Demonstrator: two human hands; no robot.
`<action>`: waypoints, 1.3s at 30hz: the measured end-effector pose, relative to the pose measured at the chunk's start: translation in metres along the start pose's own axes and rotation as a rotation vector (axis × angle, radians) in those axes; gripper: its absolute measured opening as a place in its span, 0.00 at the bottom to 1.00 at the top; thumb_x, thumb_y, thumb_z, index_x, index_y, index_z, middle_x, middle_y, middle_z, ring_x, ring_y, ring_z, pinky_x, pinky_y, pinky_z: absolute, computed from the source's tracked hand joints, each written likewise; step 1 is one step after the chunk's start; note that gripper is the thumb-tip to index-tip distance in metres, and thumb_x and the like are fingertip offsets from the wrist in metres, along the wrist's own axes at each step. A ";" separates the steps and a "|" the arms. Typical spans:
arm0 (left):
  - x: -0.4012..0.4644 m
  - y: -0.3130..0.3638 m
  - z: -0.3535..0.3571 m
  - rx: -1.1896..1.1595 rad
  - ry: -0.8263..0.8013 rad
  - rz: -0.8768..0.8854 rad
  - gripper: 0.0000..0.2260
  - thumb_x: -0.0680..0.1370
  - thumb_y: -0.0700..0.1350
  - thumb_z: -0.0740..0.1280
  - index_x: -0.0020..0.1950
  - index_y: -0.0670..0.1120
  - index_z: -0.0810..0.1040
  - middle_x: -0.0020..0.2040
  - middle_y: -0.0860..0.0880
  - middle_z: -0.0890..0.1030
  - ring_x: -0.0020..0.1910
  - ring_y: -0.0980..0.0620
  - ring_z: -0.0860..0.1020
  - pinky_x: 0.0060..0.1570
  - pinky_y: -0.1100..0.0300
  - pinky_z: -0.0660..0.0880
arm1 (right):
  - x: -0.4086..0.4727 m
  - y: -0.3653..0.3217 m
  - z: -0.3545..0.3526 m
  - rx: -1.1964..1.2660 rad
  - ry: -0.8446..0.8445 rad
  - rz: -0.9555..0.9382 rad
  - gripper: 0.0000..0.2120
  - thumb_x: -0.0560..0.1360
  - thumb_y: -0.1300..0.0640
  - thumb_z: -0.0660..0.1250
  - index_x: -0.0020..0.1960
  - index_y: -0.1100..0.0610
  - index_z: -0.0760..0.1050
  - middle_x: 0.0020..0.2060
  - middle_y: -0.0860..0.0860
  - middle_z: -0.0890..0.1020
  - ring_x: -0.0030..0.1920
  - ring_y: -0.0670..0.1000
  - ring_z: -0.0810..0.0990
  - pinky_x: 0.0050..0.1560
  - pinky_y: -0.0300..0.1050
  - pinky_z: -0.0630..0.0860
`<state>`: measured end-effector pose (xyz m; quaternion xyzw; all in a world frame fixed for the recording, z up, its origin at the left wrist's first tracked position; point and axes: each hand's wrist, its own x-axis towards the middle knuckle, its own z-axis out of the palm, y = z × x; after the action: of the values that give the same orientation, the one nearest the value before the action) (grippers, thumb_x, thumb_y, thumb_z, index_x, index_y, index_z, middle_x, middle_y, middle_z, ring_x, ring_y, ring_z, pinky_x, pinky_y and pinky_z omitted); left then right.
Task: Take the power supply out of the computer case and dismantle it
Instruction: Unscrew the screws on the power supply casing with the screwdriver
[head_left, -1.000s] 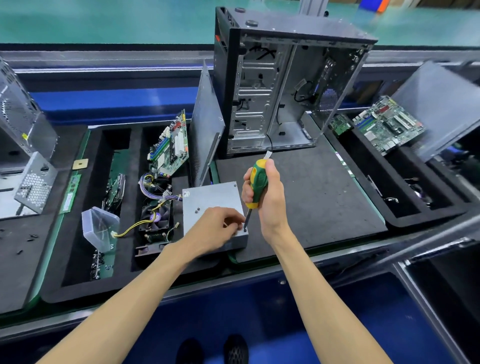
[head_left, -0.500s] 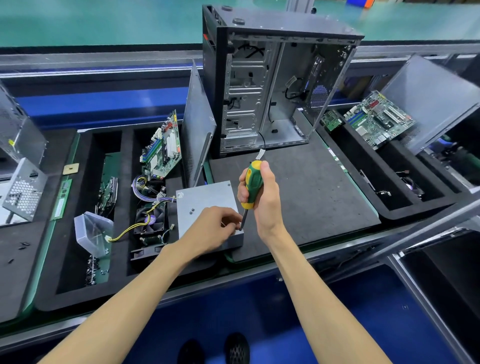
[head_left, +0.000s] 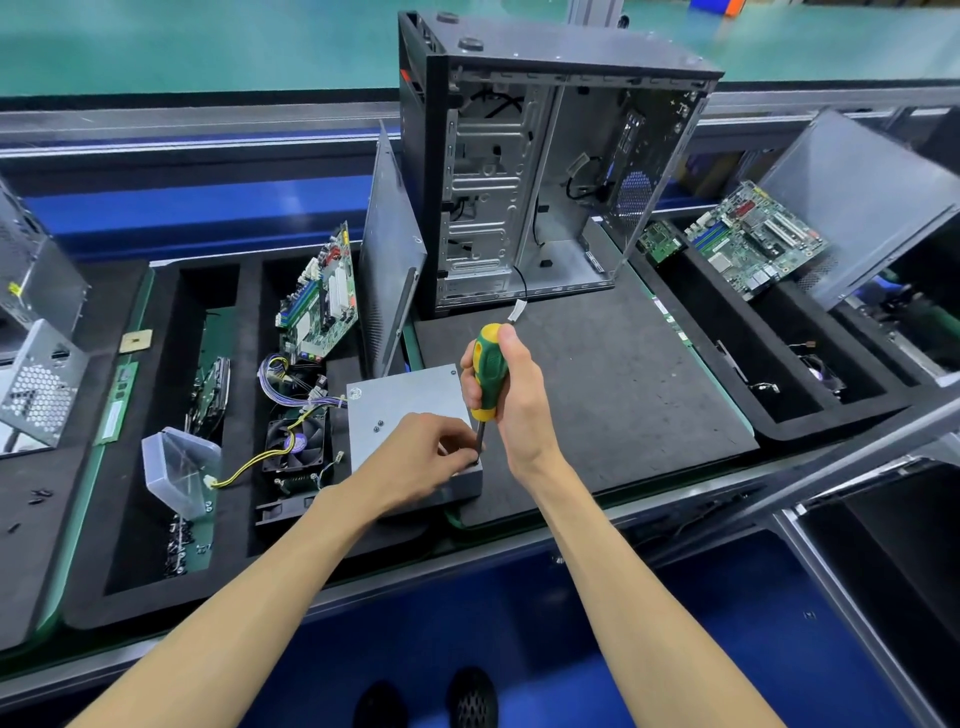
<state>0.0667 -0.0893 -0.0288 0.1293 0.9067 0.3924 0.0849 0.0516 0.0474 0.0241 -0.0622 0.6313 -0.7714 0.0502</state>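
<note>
No writing can be read on the grey power supply (head_left: 402, 402), which lies on the black foam mat (head_left: 623, 395) of the table, before the open computer case (head_left: 540, 166), where the left hand (head_left: 423, 457) pinches at its corner and the right hand (head_left: 511, 395) grips a green-and-yellow screwdriver (head_left: 488, 374) upright.

Power supply (head_left: 402, 402) on mat (head_left: 623, 405) before computer case (head_left: 524, 171), side panel (head_left: 389, 265) left of case, motherboard (head_left: 319, 301) and fan (head_left: 296, 441) in tray (head_left: 249, 312) further left.

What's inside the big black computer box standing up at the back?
Inside the computer case you can see bare metal walls and a few loose black cables. No boards show. The front part is hidden behind metal.
</note>
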 end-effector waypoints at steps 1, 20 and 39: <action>0.000 0.000 0.000 0.002 -0.003 0.003 0.04 0.77 0.41 0.71 0.48 0.46 0.85 0.39 0.56 0.83 0.35 0.67 0.77 0.39 0.74 0.70 | 0.000 0.000 0.000 -0.008 -0.007 0.003 0.26 0.77 0.34 0.58 0.43 0.57 0.75 0.29 0.51 0.72 0.32 0.50 0.67 0.33 0.44 0.64; -0.006 0.001 0.006 0.109 0.090 0.107 0.04 0.78 0.47 0.72 0.46 0.47 0.81 0.38 0.56 0.79 0.34 0.61 0.76 0.40 0.64 0.73 | -0.010 -0.014 0.003 -0.137 -0.182 -0.093 0.18 0.76 0.40 0.64 0.47 0.56 0.73 0.32 0.57 0.77 0.30 0.50 0.71 0.31 0.42 0.67; -0.016 -0.001 0.004 0.059 0.095 0.141 0.04 0.79 0.43 0.71 0.49 0.52 0.80 0.41 0.62 0.81 0.34 0.61 0.76 0.40 0.76 0.69 | 0.003 -0.009 0.010 0.006 -0.351 -0.009 0.24 0.78 0.38 0.56 0.36 0.57 0.73 0.23 0.52 0.71 0.24 0.49 0.65 0.27 0.38 0.63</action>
<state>0.0822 -0.0924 -0.0314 0.1767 0.9095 0.3762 0.0103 0.0498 0.0385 0.0350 -0.1989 0.6102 -0.7507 0.1564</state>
